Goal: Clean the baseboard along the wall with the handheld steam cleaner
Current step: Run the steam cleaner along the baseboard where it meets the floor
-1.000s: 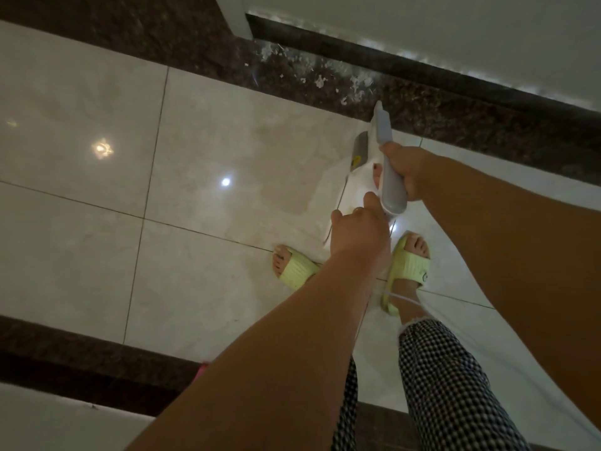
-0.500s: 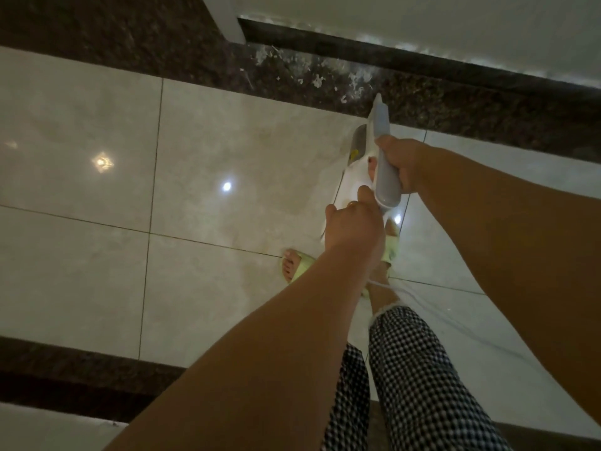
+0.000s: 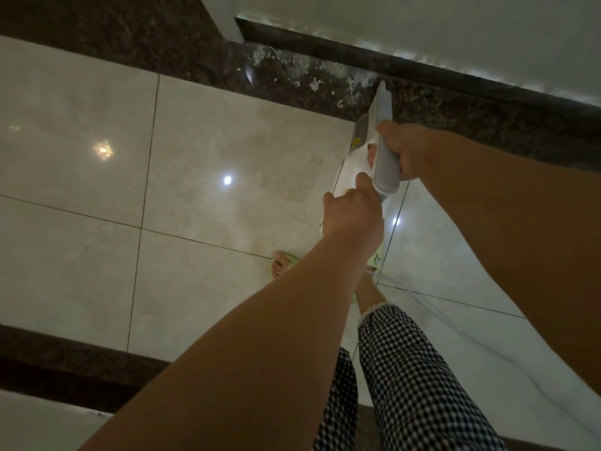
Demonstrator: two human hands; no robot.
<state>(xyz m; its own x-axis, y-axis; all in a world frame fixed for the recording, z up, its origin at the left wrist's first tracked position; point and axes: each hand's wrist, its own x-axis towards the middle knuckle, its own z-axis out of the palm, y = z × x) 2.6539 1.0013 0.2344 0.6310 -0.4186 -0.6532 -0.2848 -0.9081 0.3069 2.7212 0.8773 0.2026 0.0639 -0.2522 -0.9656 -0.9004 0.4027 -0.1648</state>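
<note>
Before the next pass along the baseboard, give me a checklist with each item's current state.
1. Right hand grips the steam cleaner handle: ok.
2. Left hand steadies the cleaner's rear end: ok.
3. Nozzle tip aimed toward the baseboard: ok; contact cannot tell.
4. Steam coming out: cannot tell.
5. White flecks on the dark floor border ahead of the nozzle cleared: not ok.
6. Cord clear of the feet: not ok, it trails close beside the slippers.
</note>
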